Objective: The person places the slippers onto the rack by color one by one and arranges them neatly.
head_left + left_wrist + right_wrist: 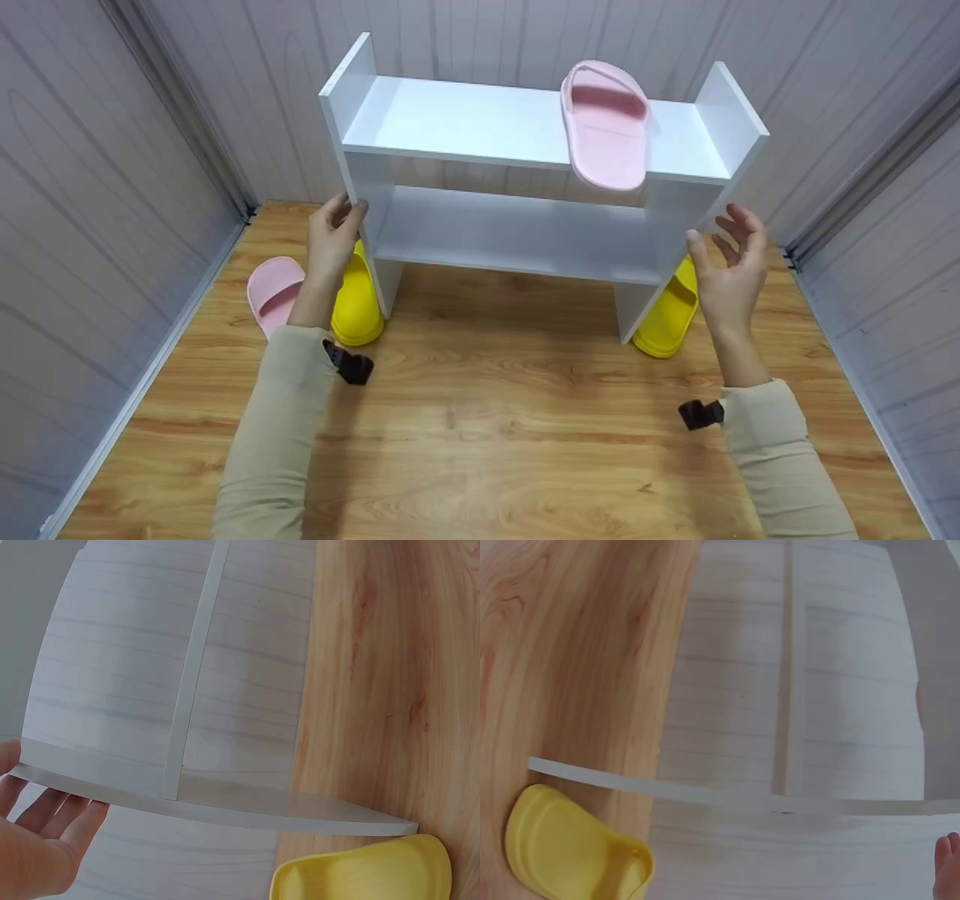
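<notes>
A white two-tier shelf rack stands on the wooden floor. My left hand holds the front edge of its left side panel, the thumb on one face and the fingers on the other, as the left wrist view also shows. Beside the right side panel, my right hand is raised with spread, slightly bent fingers and nothing in them. In the right wrist view its fingertips are apart from the panel. On the top board lies a pink slipper, its sole end jutting past the front edge.
One yellow slipper is on the floor against the left panel, and another yellow slipper is against the right panel. A second pink slipper lies at far left, partly behind my left arm. Pale panel walls enclose the floor.
</notes>
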Motion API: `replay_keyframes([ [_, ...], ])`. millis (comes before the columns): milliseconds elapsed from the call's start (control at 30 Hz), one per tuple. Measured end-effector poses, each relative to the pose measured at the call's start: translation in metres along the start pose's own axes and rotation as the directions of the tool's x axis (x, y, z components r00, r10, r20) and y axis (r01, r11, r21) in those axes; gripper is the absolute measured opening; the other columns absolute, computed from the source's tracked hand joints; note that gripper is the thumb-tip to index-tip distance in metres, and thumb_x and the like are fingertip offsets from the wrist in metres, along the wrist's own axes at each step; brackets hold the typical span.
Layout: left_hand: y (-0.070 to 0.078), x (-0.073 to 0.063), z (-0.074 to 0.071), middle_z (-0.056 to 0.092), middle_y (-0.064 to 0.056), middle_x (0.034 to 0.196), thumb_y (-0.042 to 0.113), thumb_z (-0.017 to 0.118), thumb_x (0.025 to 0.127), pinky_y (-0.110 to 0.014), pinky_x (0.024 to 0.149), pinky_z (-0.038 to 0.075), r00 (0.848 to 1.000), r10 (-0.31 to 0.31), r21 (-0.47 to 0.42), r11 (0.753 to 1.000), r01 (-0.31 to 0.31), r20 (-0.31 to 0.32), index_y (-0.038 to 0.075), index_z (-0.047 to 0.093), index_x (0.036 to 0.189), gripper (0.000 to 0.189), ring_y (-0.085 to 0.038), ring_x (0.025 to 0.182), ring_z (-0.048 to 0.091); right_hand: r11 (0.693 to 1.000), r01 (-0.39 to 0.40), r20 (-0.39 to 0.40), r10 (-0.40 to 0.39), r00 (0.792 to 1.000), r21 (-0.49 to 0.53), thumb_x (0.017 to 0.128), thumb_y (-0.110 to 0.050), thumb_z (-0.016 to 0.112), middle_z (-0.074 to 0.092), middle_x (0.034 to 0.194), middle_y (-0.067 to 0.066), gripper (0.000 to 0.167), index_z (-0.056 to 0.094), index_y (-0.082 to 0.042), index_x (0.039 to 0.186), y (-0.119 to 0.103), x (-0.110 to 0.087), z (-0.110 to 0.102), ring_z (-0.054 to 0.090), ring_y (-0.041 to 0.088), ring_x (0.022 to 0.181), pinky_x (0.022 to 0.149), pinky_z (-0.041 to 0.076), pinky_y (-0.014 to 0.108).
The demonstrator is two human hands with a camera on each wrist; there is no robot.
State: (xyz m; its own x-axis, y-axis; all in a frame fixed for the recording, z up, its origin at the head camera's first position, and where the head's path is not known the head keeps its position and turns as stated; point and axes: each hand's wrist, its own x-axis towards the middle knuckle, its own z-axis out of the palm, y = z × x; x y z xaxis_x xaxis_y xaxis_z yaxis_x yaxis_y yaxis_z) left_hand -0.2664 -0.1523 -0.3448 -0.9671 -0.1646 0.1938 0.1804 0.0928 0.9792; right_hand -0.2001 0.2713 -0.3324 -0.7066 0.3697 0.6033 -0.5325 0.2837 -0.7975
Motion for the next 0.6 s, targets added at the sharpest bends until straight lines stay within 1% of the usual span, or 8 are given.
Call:
replay_keyframes([
  [133, -0.001, 0.001, 0.0, 0.048, -0.019, 0.121, 0.015, 0.049, 0.091, -0.035, 0.088, 0.04, 1.0, -0.002, 0.009, 1.0, 0.002, 0.0, -0.001, 0.043, 0.129, 0.041, -0.023, 0.105, 0.047, 0.998, -0.055, 0.05, 0.057, 0.997, -0.035, 0.078, -0.006, 0.065, 0.042, 0.124, 0.01, 0.054, 0.038, 0.003, 0.123, 0.009, 0.0, -0.003, 0.042, 0.024, 0.11, 0.09, 0.037, 0.036],
  [300, -0.002, 0.001, 0.0, 0.047, -0.018, 0.122, 0.016, 0.049, 0.091, -0.036, 0.088, 0.039, 1.0, 0.002, 0.018, 1.0, -0.002, 0.003, 0.0, 0.042, 0.129, 0.042, -0.024, 0.106, 0.047, 0.988, -0.113, 0.115, 0.125, 0.986, -0.102, 0.079, -0.01, 0.065, 0.04, 0.128, 0.009, 0.06, 0.035, -0.001, 0.129, 0.026, 0.002, -0.007, 0.043, 0.024, 0.111, 0.088, 0.039, 0.036],
  [467, -0.002, 0.001, 0.0, 0.047, -0.018, 0.123, 0.017, 0.049, 0.091, -0.036, 0.088, 0.039, 1.0, 0.004, 0.029, 1.0, -0.004, 0.002, 0.0, 0.042, 0.13, 0.043, -0.024, 0.107, 0.046, 0.972, -0.14, 0.154, 0.17, 0.973, -0.187, 0.079, -0.019, 0.066, 0.039, 0.129, 0.005, 0.064, 0.033, -0.008, 0.132, 0.044, 0.005, -0.011, 0.043, 0.021, 0.111, 0.087, 0.04, 0.034],
  [600, -0.002, 0.0, 0.0, 0.047, -0.019, 0.122, 0.016, 0.049, 0.091, -0.036, 0.088, 0.039, 1.0, 0.005, 0.022, 1.0, -0.005, 0.003, -0.001, 0.041, 0.13, 0.043, -0.025, 0.107, 0.046, 0.96, -0.146, 0.18, 0.191, 0.965, -0.237, 0.079, -0.024, 0.066, 0.038, 0.129, 0.004, 0.065, 0.032, -0.012, 0.134, 0.049, 0.007, -0.011, 0.042, 0.02, 0.111, 0.088, 0.039, 0.036],
])
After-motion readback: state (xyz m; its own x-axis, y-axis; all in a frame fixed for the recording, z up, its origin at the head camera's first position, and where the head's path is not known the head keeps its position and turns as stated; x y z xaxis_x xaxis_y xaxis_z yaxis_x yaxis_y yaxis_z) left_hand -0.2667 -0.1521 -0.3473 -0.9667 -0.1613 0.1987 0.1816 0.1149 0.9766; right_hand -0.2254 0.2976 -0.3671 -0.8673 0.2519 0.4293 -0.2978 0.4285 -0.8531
